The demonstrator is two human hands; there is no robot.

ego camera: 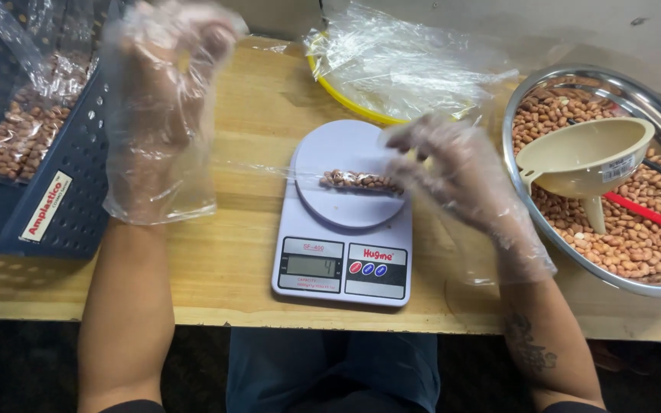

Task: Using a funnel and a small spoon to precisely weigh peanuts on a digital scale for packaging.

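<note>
A small clear packet of peanuts [359, 181] lies on the round platform of your white kitchen scale [343, 222], a little toward 3 o'clock of the platform's middle. Your right hand [464, 180], in a loose clear plastic glove, sits at 3 o'clock of the packet with its fingertips [402, 142] at the packet's end; the blur and the glove film keep you from telling whether they pinch it or only touch it. The fingers are curled close together, not spread.

Your left hand [164, 107], gloved the same way, is raised at 10 o'clock of the scale, well apart from the packet, fingers loosely open and holding nothing that shows.

At 9 o'clock of that hand stands a blue perforated plastic crate [70, 183] with bagged peanuts [21, 130] inside. At 12 o'clock of the scale a yellow-rimmed bowl [342, 98] is covered with crumpled clear plastic film [407, 65]. At 3 o'clock of the scale a steel bowl [514, 153] holds loose peanuts [629, 241], a beige funnel [587, 157] and a red-handled tool [648, 214]. Everything rests on a wooden table [231, 260].
</note>
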